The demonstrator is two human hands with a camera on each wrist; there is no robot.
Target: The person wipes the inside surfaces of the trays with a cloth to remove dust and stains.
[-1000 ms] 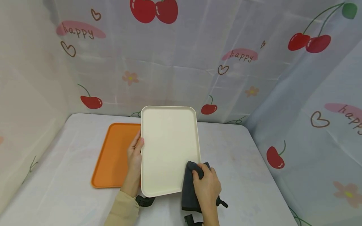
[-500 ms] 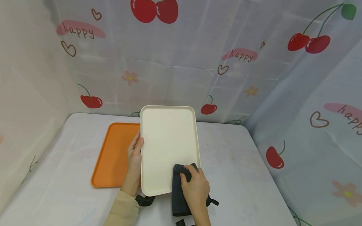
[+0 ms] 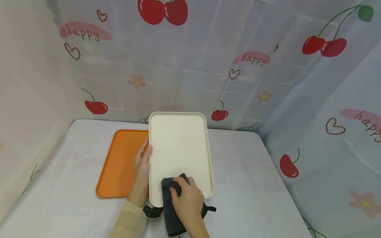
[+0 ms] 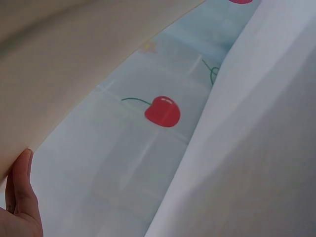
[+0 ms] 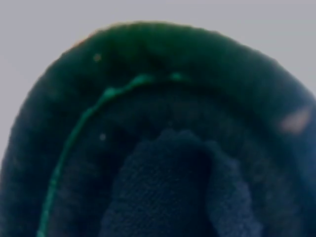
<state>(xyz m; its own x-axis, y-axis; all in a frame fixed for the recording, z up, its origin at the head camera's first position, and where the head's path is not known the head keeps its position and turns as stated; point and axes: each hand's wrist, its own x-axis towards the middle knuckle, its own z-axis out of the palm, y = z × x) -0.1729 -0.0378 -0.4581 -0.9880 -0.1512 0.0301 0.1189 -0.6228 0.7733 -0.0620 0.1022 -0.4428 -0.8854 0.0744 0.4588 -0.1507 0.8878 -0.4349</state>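
Observation:
A cream rectangular tray (image 3: 180, 142) is held up and tilted toward me in the head view. My left hand (image 3: 143, 165) grips its left edge; in the left wrist view the fingers (image 4: 22, 185) meet the edge of the tray's shaded face (image 4: 74, 59). My right hand (image 3: 190, 200) pinches a folded dark grey cloth (image 3: 171, 211) against the tray's lower part, and the cloth hangs below the bottom rim. The right wrist view is filled by a blurred, close fold of that cloth (image 5: 158, 54).
An orange tray (image 3: 119, 165) lies on the white table (image 3: 247, 185) at the left, partly covered by the cream tray and left arm. A black wrist strap (image 3: 153, 212) shows near the left sleeve. Cherry-printed curtains (image 3: 184, 86) stand behind and at the right.
My right hand has slid the grey cloth leftward and slightly down along the cream tray's lower part, from the right corner toward the left. My left hand and the cream tray stay nearly still.

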